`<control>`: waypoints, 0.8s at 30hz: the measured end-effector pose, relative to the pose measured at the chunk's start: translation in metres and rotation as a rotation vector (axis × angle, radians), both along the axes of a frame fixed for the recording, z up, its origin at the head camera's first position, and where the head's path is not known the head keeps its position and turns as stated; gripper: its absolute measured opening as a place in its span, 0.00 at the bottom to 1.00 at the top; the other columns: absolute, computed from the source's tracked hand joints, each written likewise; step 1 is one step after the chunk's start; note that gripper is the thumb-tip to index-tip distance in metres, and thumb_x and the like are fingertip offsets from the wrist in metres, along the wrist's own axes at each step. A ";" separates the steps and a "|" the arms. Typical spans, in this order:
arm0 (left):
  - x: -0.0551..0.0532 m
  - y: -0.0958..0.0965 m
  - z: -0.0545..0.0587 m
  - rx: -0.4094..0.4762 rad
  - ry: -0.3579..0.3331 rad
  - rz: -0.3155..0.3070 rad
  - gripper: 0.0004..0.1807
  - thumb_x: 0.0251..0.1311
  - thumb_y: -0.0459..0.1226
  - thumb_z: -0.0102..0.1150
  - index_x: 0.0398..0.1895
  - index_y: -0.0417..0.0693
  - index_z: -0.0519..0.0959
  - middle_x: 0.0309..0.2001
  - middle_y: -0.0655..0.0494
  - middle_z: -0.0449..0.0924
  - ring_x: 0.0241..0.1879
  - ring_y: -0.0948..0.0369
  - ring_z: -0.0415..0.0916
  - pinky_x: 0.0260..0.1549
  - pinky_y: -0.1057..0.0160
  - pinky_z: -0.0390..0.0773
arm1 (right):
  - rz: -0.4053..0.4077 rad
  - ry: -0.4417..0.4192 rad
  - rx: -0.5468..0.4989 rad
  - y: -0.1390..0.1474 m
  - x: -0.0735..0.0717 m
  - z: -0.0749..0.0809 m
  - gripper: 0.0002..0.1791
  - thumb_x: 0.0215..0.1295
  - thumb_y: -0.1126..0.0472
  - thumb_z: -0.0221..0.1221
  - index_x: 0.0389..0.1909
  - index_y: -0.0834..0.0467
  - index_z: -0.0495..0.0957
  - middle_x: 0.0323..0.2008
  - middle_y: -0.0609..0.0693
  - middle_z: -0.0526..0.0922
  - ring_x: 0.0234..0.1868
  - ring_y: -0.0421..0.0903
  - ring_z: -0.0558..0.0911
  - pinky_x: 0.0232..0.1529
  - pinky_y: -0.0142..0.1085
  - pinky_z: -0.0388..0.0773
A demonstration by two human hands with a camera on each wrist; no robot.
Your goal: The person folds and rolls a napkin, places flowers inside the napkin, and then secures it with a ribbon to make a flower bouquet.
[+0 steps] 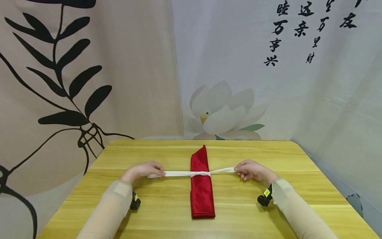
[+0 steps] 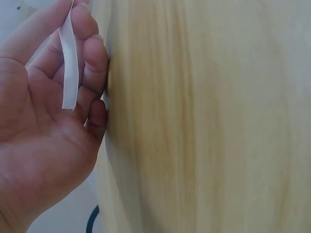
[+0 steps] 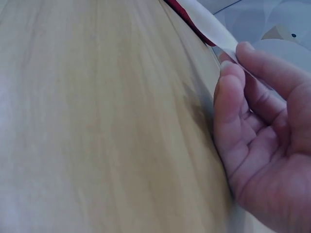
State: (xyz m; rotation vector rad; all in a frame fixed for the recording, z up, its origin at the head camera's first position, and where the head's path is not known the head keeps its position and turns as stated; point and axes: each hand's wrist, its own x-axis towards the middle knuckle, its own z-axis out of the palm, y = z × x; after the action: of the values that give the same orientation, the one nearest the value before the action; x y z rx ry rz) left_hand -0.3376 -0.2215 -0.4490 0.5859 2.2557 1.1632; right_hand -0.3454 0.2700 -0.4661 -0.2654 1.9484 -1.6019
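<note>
A folded red satin cloth (image 1: 203,196) lies lengthwise on the table, its upper end pointed. Around its middle runs a white ribbon (image 1: 180,173), crossed or knotted on top; which of the two I cannot tell. My left hand (image 1: 148,168) pinches one end of the ribbon, and a short tail hangs over the palm in the left wrist view. On the other side my right hand (image 1: 253,171) pinches the opposite end between thumb and fingers. Both ribbon ends stretch nearly straight out from the cloth. In the right wrist view, a strip of the red cloth (image 3: 187,19) shows behind the ribbon.
The wooden table (image 1: 238,212) has rounded far corners. Behind it hang fabric backdrops with a black plant print (image 1: 71,83), a pale lotus (image 1: 223,113) and dark written characters. A small black device sits at each wrist.
</note>
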 end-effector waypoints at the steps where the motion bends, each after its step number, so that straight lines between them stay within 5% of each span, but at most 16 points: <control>1: 0.000 -0.001 0.000 -0.002 0.001 0.001 0.13 0.65 0.40 0.59 0.34 0.36 0.80 0.29 0.55 0.78 0.28 0.61 0.65 0.31 0.62 0.66 | 0.005 0.004 -0.001 0.000 0.000 0.000 0.10 0.70 0.61 0.55 0.37 0.66 0.79 0.24 0.48 0.79 0.20 0.37 0.76 0.24 0.29 0.76; 24: 0.001 -0.010 -0.003 0.047 -0.034 0.032 0.13 0.65 0.41 0.59 0.35 0.36 0.80 0.31 0.55 0.81 0.31 0.60 0.70 0.35 0.61 0.68 | -0.057 -0.023 -0.006 0.003 0.000 -0.002 0.10 0.69 0.63 0.56 0.38 0.67 0.79 0.22 0.48 0.80 0.18 0.35 0.76 0.20 0.27 0.75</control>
State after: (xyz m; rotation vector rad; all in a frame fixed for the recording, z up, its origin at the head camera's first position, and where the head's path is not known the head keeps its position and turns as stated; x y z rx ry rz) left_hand -0.3362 -0.2310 -0.4515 0.5462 2.2224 1.2357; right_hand -0.3457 0.2727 -0.4679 -0.1950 1.9502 -1.6406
